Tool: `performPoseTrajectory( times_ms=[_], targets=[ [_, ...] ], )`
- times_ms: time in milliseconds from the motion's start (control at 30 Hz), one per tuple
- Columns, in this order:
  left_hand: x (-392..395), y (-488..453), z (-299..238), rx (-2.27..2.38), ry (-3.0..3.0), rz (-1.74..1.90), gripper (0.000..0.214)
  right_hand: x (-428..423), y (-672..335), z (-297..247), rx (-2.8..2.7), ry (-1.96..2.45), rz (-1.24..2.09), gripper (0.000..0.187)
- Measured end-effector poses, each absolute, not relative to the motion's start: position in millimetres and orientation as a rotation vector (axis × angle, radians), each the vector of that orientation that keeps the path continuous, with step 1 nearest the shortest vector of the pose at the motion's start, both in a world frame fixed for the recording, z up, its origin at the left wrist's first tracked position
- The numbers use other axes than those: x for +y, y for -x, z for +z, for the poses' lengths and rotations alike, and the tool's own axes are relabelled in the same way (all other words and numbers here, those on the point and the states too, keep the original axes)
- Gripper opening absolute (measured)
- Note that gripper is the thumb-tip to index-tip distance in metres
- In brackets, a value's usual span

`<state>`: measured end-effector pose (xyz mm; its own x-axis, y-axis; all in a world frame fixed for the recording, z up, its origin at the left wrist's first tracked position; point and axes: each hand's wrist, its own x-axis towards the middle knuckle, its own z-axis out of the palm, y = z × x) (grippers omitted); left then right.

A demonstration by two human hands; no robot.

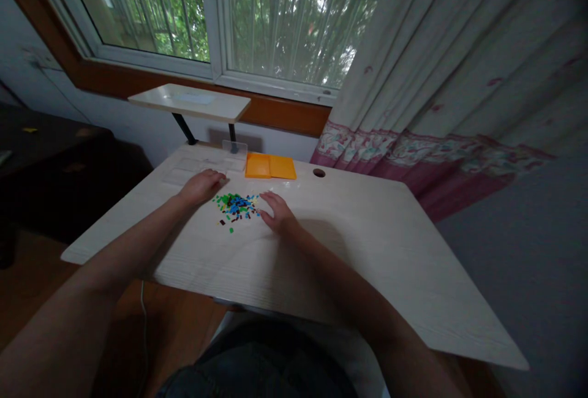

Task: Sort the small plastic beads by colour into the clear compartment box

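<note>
A small heap of tiny coloured pieces [235, 206], green, blue and dark, lies on the pale wooden desk [321, 251]. My left hand [202, 185] rests palm down on the desk just left of the heap, fingers stretched toward its upper edge. My right hand [277, 211] lies flat at the heap's right side, fingers extended and touching the outer pieces. Neither hand holds anything that I can see.
An orange open case [270, 166] lies behind the heap, with a clear plastic tray [202, 165] to its left. A raised shelf [189, 102] stands at the desk's back under the window. A curtain [459, 79] hangs at right. A cable hole [318, 172] is near the case.
</note>
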<state>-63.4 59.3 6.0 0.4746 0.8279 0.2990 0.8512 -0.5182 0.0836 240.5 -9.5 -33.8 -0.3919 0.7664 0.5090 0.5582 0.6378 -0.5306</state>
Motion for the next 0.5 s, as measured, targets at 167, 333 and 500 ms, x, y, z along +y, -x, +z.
performPoseTrajectory(
  times_ms=[167, 333, 500],
  targets=[
    [21, 60, 6, -1.527, 2.483, -0.667, 0.038, 4, -189, -37, -2.099, 1.327, 0.394, 0.053],
    [-34, 37, -16, -1.422, 2.632, -0.690, 0.103, 19, -151, -31, -2.051, 1.368, 0.487, 0.048],
    [-38, 25, -37, -1.586, 2.620, -0.676, 0.122, 34, -142, -26, -1.884, 1.207, 0.778, 0.044]
  ],
)
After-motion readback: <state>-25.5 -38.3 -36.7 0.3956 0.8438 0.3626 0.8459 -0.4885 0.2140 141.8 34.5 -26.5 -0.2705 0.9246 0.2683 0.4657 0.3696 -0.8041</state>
